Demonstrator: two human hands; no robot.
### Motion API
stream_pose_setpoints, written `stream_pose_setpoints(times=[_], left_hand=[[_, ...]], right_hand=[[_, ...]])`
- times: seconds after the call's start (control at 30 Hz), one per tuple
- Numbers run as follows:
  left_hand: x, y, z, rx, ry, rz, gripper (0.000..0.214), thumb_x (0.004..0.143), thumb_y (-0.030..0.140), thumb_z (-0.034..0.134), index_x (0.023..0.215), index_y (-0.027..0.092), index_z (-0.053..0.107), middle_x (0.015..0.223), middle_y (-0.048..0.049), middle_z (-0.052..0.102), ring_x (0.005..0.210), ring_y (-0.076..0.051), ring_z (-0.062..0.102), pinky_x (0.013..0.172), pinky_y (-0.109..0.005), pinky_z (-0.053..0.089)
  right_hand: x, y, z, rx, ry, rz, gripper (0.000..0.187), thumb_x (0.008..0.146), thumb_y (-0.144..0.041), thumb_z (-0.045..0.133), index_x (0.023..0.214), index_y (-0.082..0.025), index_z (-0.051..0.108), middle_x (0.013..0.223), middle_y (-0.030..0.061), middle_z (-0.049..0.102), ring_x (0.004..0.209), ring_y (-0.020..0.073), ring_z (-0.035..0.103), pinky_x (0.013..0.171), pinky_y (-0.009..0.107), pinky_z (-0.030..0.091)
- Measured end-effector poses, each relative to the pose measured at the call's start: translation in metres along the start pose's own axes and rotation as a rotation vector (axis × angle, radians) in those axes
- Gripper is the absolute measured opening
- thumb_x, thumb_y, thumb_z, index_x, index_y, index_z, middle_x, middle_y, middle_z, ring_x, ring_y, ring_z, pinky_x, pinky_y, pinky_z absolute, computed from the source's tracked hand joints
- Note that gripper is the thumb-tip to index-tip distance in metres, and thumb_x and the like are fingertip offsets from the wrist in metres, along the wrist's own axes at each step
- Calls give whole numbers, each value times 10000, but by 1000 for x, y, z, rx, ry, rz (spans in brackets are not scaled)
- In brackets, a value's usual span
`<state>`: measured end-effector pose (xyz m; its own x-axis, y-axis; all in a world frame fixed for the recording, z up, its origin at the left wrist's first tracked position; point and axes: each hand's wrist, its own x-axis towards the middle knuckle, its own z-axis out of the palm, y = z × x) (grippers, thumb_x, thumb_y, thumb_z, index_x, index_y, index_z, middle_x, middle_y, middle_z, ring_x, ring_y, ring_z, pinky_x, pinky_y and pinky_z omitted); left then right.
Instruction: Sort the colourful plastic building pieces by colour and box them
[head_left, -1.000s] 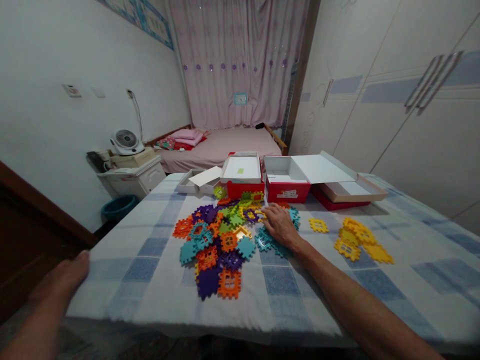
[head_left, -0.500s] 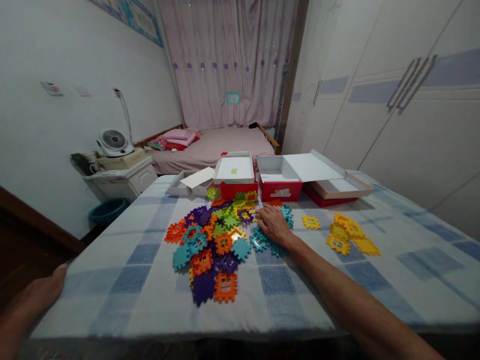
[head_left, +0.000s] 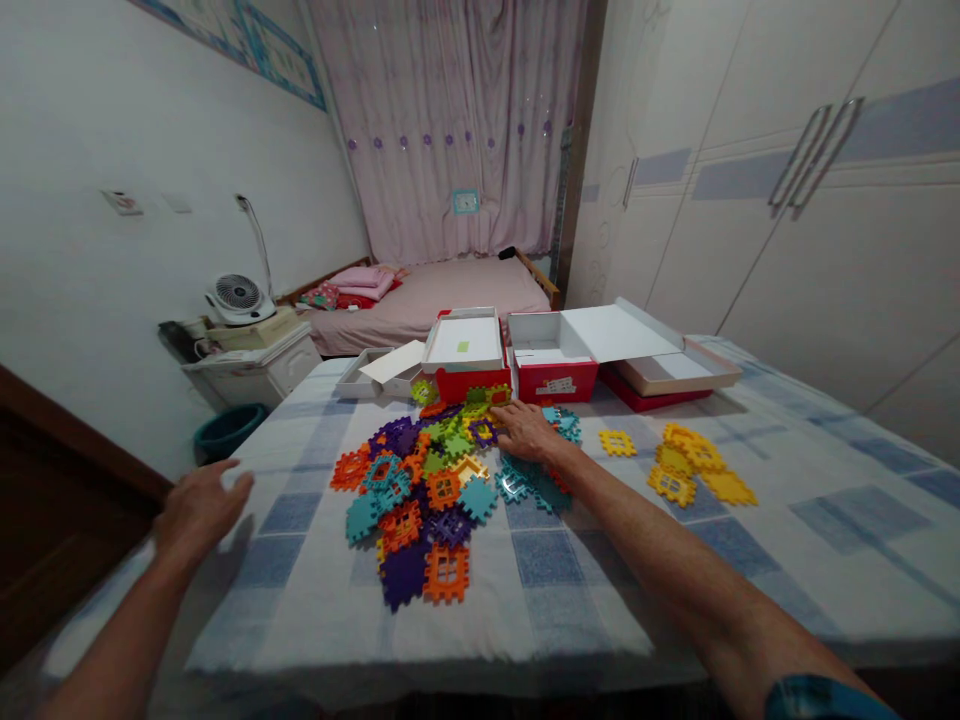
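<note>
Right hand [head_left: 529, 430] is laid low at the far right side of the heap of toothed pieces [head_left: 424, 490]; fingertips are pointed leftward, toward the heap. Purple window piece [head_left: 484, 441] is found just left of and slightly nearer than those fingertips; being roughly square, it is given no clear long axis. Whether it is touched cannot be made out. Right grip: fingers curled together over the pieces; whether anything is clamped cannot be told, undersides being hidden.

Left hand [head_left: 196, 510] is held well apart from the heap, above the left side of the table [head_left: 315, 610], thumb and fingers spread, nothing carried. The heap is more closely reached by the right.

Counts. Hands: two. Heap: overlapped, mixed in colour, total not countable; at its near end one solid purple piece [head_left: 405, 578] and one orange window piece [head_left: 446, 552] are set side by side. Teal pieces [head_left: 514, 482] around the right hand and wrist: at least three, partly covered. Lone yellow piece [head_left: 617, 434]: one, placed right of the right hand. Yellow cluster [head_left: 727, 488], farther right: at least four, overlapped. Upright red boxes beyond the heap: two, the left [head_left: 472, 387] topped by a white tray [head_left: 459, 342], the right [head_left: 555, 383] left open.
</note>
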<state>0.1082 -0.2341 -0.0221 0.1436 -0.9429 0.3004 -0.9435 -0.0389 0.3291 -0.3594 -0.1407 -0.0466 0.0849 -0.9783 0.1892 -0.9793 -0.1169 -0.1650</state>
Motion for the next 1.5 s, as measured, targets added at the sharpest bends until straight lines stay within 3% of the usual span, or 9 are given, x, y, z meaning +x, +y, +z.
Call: stream_pose_setpoints(times=[0.13,0.27,0.57,0.77,0.97,1.13,1.27,1.37,1.5], left_hand=[[-8,82,39,-188,-81,86,434,824,371,455,1135,149,659,1161,-128,653,1107,-262,584,995,-376,441],[-25,113,75,-270,-29,60,461,849,360,377,1133,123,653,1193,-157,631,1094,-260,595,970,-370,456],[-34,109,87,-264,-95,139,400,795,345,402,971,157,709,1076,-121,678,1043,-263,611,929,-353,463],[-33,109,87,-237,-103,133,401,793,351,411,980,161,711,1081,-125,674,1026,-267,615,891,-353,476],[-31,108,88,-207,-94,137,388,803,340,425,989,164,717,1066,-128,678,992,-275,621,853,-367,491],[-32,110,89,-201,-101,131,396,810,335,425,1014,151,709,1079,-130,671,1016,-277,614,872,-363,482],[-33,110,89,-198,-104,125,395,811,335,429,1025,151,706,1090,-129,665,1031,-280,606,878,-364,475],[-32,109,89,-197,-106,128,393,815,338,429,1021,153,708,1092,-128,666,1020,-278,609,875,-366,476],[-33,109,89,-191,-101,133,389,811,332,432,1017,151,709,1086,-127,667,1007,-273,612,878,-362,477]], right_hand=[[-7,-3,0,-10,32,7,529,816,-360,588,1304,-162,542,1191,138,625,1140,282,512,987,428,350],[-22,-5,6,16,116,2,438,833,-301,599,1250,-168,566,1136,108,649,1114,261,527,974,402,357],[-37,-4,-4,155,468,53,302,882,-145,454,1130,-178,624,1048,99,673,1016,246,558,905,365,383],[-50,6,-33,345,469,189,289,888,-222,447,1117,-187,621,1072,66,690,965,203,618,879,310,436],[-102,66,-65,108,384,429,290,881,-272,438,1020,-195,680,972,72,716,888,217,640,822,326,451],[-146,113,-66,-125,349,655,316,864,-278,440,1028,-155,681,1038,140,682,975,286,611,812,408,466],[-150,109,-52,-151,413,419,328,866,-292,460,1090,-156,657,1206,147,617,1153,298,524,936,462,434],[-145,97,-35,-85,330,156,319,873,-266,468,1109,-175,663,1245,125,608,1199,268,494,1015,443,387],[-149,99,-24,-153,232,205,267,871,-212,461,997,-180,693,1101,120,655,1074,264,546,937,435,415]])
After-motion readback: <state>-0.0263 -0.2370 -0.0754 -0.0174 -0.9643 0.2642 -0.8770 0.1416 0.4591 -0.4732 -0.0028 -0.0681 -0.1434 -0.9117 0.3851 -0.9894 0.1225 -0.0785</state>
